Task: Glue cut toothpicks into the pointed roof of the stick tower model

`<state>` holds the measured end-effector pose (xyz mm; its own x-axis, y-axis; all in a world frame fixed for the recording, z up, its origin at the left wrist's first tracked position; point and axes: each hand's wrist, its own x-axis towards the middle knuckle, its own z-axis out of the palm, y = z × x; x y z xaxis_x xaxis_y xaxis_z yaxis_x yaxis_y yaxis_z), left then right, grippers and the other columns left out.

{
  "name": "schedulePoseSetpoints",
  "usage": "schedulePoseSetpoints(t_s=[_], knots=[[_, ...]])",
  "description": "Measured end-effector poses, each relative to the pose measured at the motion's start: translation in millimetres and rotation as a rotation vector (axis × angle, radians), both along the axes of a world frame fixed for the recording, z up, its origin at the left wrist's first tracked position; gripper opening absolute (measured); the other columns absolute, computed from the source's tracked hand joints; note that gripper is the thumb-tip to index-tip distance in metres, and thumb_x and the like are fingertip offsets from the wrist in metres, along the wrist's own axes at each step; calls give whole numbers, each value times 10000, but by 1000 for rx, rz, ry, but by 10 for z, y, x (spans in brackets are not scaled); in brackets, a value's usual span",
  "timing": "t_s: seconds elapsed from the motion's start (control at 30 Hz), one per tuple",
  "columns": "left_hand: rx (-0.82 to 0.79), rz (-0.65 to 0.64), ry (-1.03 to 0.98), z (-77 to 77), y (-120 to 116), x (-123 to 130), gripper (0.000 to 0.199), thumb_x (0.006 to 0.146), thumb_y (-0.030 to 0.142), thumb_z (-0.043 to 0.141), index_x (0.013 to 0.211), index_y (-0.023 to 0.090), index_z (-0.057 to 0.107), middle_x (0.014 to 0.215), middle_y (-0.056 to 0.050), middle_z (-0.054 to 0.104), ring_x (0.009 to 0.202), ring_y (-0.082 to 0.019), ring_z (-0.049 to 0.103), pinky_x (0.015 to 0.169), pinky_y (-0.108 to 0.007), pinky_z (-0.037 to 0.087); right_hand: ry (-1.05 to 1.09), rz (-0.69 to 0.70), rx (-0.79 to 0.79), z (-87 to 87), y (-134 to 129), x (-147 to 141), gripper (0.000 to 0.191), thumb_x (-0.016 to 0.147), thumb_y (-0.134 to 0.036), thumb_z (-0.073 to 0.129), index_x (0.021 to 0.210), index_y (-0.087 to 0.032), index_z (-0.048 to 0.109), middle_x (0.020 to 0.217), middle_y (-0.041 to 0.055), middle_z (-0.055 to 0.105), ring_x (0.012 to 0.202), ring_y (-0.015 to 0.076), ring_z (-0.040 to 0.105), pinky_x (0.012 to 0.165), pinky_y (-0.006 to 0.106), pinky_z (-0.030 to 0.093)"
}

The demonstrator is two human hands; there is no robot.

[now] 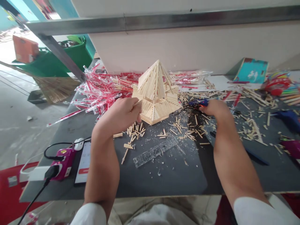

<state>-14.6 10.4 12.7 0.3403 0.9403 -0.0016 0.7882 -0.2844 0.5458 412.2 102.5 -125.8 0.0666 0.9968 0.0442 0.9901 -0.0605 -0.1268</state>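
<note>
A model house of pale wooden sticks (157, 90), with a pointed roof above a wider skirt of sticks, stands at the centre of the dark table. At its left side is my left hand (127, 111), its fingers pressed together against the edge; what they hold, if anything, is hidden. To the right of the model, my right hand (214, 108) is closed round a small dark blue tool (198, 102), which points left toward the model. The tool's tip is too small to make out.
Cut sticks (136, 132) lie scattered around the model. A clear ruler (156, 152) is near the front. Red-and-clear wrappers (98, 90) heap at back left. A magenta power strip (63, 162) and phone (83, 165) sit front left; a blue glue gun (289, 120) lies far right.
</note>
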Motion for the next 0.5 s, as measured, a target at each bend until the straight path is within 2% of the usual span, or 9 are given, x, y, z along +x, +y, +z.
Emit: schedulePoseSetpoints(t_s=[0.1,0.2,0.23,0.27,0.3,0.33,0.4,0.5], knots=[[92,-25,-128,-9,25,-52,313,1002,297,488,828,182,722,729,-11,699,605,-114,533,594,-283,383,-50,-141,-34,240,-77,-71,302,777,-411,750,633,-165,651,663,201,655,541,177,469,560,372,345],[183,39,-231,-13,22,-104,253,968,367,597,918,195,776,684,2,630,611,-120,494,594,-289,373,-51,-201,9,590,-231,-176,433,860,-521,667,818,-93,720,817,289,699,643,242,576,611,401,383],[188,56,-239,-9,14,-118,230,950,369,625,940,210,791,654,11,602,600,-121,479,585,-290,362,-50,-234,46,714,-298,-231,492,865,-571,659,879,-84,729,858,303,707,693,273,612,627,411,389],[186,63,-235,-2,4,-129,214,939,365,640,959,228,803,638,18,587,594,-123,473,578,-291,354,-34,-237,83,838,-370,-299,516,853,-612,674,940,-107,737,896,274,726,753,289,645,645,404,409],[180,62,-229,6,-4,-136,202,932,357,647,969,245,810,641,20,593,597,-125,482,576,-292,353,13,-275,194,956,-444,-381,486,810,-573,750,989,-122,737,920,246,741,806,299,673,673,399,437],[179,60,-228,13,-10,-138,190,926,349,651,964,257,813,663,20,618,609,-127,505,578,-291,361,48,-371,367,1066,-515,-475,475,724,-494,851,1019,-141,731,930,211,754,838,307,690,702,400,465],[181,60,-259,17,-10,-127,176,920,332,650,966,265,805,755,12,692,658,-135,574,590,-288,397,135,-281,539,1252,-641,-685,415,715,-437,876,1025,-197,741,944,130,780,861,284,718,748,381,515],[176,71,-366,-4,12,-86,223,929,308,627,1098,262,766,825,-6,749,713,-152,658,604,-288,454,169,-43,750,1432,-753,-982,424,772,-436,834,1118,-218,720,1029,104,789,904,275,741,819,387,562]])
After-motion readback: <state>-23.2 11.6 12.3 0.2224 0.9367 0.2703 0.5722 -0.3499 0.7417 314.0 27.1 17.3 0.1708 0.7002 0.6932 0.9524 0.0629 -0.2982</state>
